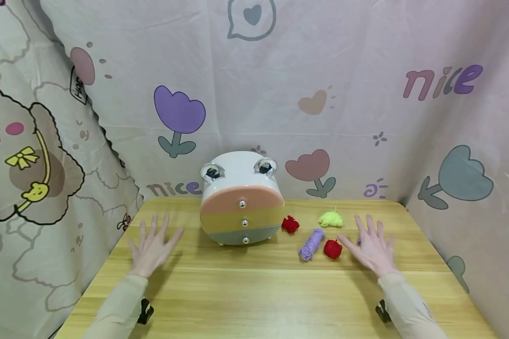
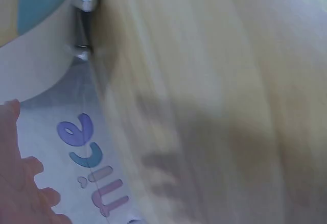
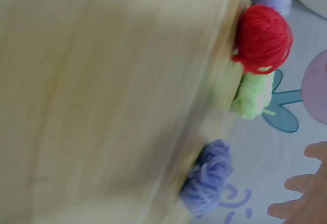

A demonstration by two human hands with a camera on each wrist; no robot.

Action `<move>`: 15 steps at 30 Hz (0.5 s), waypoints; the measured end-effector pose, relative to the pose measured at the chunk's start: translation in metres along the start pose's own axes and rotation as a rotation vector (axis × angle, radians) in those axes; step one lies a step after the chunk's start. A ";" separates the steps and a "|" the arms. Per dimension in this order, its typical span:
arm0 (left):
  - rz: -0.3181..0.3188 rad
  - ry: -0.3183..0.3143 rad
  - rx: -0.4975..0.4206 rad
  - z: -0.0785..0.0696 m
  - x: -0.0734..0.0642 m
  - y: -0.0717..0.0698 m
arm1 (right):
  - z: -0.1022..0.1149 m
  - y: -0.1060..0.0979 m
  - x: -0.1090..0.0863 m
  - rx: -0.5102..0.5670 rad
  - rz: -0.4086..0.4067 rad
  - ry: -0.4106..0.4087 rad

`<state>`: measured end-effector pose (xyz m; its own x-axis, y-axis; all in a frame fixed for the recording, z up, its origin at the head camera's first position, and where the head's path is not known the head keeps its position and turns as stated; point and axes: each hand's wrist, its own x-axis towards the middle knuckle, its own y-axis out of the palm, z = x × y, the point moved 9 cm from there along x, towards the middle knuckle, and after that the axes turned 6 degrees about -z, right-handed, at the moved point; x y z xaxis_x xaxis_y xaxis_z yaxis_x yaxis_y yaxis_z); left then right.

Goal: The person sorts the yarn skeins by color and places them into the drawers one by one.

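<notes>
My left hand [image 1: 151,249] is held over the table's left side with its fingers spread, holding nothing. On the right, my right hand [image 1: 374,247] has its fingers spread too and holds nothing. Nearest to it are a red yarn ball [image 1: 332,249] and a purple-blue yarn bundle [image 3: 207,178], mostly hidden behind the hand in the head view. A long lilac yarn skein [image 1: 311,245], a yellow-green yarn bundle [image 1: 331,218] and a smaller red yarn bundle [image 1: 290,224] lie farther left. Between the hands stands a small white drawer cabinet [image 1: 241,172] with pink, yellow and grey-blue fronts.
The cabinet bears silver knobs and two silver-rimmed round eyes on top. It stands on a wooden table [image 1: 254,296] towards the back edge. A printed curtain [image 1: 254,84] hangs behind the table and along both sides.
</notes>
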<state>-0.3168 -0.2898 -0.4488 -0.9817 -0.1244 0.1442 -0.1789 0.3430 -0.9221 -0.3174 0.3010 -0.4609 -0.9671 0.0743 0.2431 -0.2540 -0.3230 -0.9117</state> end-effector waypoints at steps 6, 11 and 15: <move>0.069 -0.029 -0.138 -0.014 0.007 -0.005 | 0.018 -0.010 0.004 0.057 -0.008 0.007; 0.098 -0.029 -0.234 -0.029 0.013 -0.014 | 0.035 -0.020 0.009 0.092 -0.021 -0.002; 0.095 -0.011 -0.284 -0.042 0.019 -0.024 | 0.051 -0.027 0.014 0.128 -0.037 -0.026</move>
<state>-0.3344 -0.2610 -0.4089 -0.9944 -0.0893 0.0566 -0.0991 0.6002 -0.7937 -0.3235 0.2625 -0.4161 -0.9561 0.0642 0.2860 -0.2845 -0.4380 -0.8528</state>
